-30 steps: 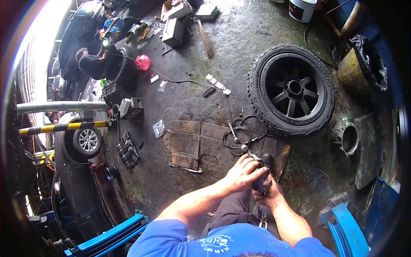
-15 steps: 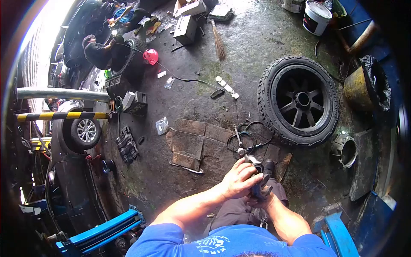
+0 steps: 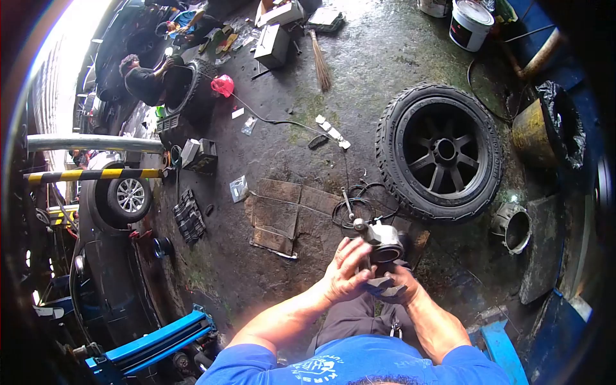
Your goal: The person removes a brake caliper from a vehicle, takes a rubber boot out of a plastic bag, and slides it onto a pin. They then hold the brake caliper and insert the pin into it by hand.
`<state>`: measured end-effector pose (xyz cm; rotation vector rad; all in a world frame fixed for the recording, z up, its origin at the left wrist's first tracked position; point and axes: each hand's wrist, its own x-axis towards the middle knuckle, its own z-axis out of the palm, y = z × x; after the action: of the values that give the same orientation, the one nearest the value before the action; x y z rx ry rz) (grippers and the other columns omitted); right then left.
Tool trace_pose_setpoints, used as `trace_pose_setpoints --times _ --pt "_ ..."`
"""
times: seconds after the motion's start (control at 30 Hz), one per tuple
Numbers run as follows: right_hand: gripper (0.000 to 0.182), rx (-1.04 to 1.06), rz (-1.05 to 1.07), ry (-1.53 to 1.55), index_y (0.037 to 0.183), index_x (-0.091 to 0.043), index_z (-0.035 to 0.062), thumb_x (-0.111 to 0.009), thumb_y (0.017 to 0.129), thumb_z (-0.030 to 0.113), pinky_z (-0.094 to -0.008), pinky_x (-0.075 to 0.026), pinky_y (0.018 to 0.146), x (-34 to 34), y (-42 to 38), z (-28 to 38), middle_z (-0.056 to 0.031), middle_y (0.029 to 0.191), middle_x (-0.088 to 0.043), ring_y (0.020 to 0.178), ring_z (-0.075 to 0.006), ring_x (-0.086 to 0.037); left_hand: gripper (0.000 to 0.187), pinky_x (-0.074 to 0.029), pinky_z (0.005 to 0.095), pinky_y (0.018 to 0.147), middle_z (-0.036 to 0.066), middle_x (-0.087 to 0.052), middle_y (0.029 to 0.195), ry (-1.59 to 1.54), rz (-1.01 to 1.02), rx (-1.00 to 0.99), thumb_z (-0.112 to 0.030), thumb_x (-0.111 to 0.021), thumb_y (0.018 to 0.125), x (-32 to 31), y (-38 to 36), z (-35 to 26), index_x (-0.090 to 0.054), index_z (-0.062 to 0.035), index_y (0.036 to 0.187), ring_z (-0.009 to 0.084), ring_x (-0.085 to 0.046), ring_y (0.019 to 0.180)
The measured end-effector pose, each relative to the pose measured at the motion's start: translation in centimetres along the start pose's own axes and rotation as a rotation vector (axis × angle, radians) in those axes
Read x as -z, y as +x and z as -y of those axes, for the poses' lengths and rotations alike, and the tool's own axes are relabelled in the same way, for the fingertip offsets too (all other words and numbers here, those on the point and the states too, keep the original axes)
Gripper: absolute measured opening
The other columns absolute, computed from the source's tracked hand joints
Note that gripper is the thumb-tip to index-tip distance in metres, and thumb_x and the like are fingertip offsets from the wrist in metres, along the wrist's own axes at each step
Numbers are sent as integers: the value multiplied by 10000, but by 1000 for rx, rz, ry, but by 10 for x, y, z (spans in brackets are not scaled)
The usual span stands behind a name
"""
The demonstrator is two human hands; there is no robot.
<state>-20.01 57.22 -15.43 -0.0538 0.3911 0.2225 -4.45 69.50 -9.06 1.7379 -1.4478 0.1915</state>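
Above the wet workshop floor (image 3: pixel 385 58), both hands grip a greasy metal brake part (image 3: pixel 383 247): left hand (image 3: pixel 346 276) wrapped around its side, right hand (image 3: pixel 399 292) cupping beneath (slippery grease could let it drop onto the cardboard (image 3: pixel 282 215)).

Dull grey cast metal, greasy and rough, in the brake caliper (image 3: pixel 384 247) gripped between left hand (image 3: pixel 344 277) and right hand (image 3: pixel 394 292). Beyond the hands, wet, glossy concrete floor (image 3: pixel 378 58); matt black knobbly rubber on the tyre (image 3: pixel 438 151); flattened, sodden brown cardboard (image 3: pixel 282 215)
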Motion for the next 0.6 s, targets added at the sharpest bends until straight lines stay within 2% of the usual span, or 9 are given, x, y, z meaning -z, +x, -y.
trace_pose_setpoints --times 0.03,0.1,0.17,0.2,0.3,0.33,0.43,0.47,0.6 --pt "611 26 -34 -49 1331 -457 14 -752 817 163 -340 -491 927 -2 -2 7 -85 1191 -610 1082 -209 -599 1035 -367 555 1047 237 -431 1387 38 17 56 -76 -777 663 -2 3 -4 -184 -234 1496 425 -484 1239" --pt "632 36 -48 -112 1335 -464 10 -768 803 167 -355 -487 943 0 -6 25 -94 1219 -598 1092 -223 -596 1063 -362 548 1047 260 -390 1407 1 25 168 -78 -781 667 -5 11 -12 -149 -228 1508 454 -460 1244" --pt "652 72 -61 -160 1342 -464 10 -777 796 180 -354 -479 955 -6 -10 41 -98 1241 -590 1115 -224 -586 1054 -364 510 1053 266 -384 1406 -160 44 337 -116 -774 687 -7 4 -9 -133 -169 1522 437 -450 1255" --pt "703 113 -120 -317 1357 -460 18 -800 773 212 -359 -470 969 1 -10 48 -107 1267 -578 1132 -223 -579 1006 -360 470 1066 236 -383 1418 -278 61 629 -186 -764 750 -11 2 -13 -127 -96 1523 370 -435 1290" --pt "717 294 -135 -566 1350 -473 26 -815 755 233 -347 -470 968 9 -2 61 -98 1243 -595 1108 -215 -593 976 -355 453 1075 193 -385 1433 -1176 39 1281 -318 -760 805 -1 -7 -3 -146 -47 1512 296 -417 1314" --pt "704 331 -131 -571 1335 -486 23 -818 751 236 -351 -457 989 -10 1 68 -89 1237 -601 1120 -208 -586 985 -355 450 1076 154 -390 1441 -1375 29 1359 -425 -750 814 -1 -12 3 -160 -53 1510 281 -412 1318" --pt "699 249 -115 -484 1321 -493 16 -821 747 241 -363 -439 1015 -41 10 77 -85 1240 -600 1147 -206 -568 985 -360 450 1070 144 -398 1439 -1805 -39 1356 -461 -746 804 2 -5 8 -186 -55 1505 273 -419 1315" --pt "685 246 -132 -541 1312 -496 11 -821 748 225 -383 -430 1028 -47 13 78 -97 1256 -589 1165 -213 -556 921 -365 435 1064 122 -420 1424 -1856 33 1330 -441 -736 822 7 0 12 -228 -58 1488 244 -434 1296" --pt "650 268 -167 -589 1323 -483 -12 -795 781 163 -364 -427 1012 -48 29 61 -86 1242 -593 1136 -207 -557 843 -407 398 1001 107 -496 1337 -1468 207 1421 -385 -764 792 31 18 13 -327 -30 1419 213 -499 1197"
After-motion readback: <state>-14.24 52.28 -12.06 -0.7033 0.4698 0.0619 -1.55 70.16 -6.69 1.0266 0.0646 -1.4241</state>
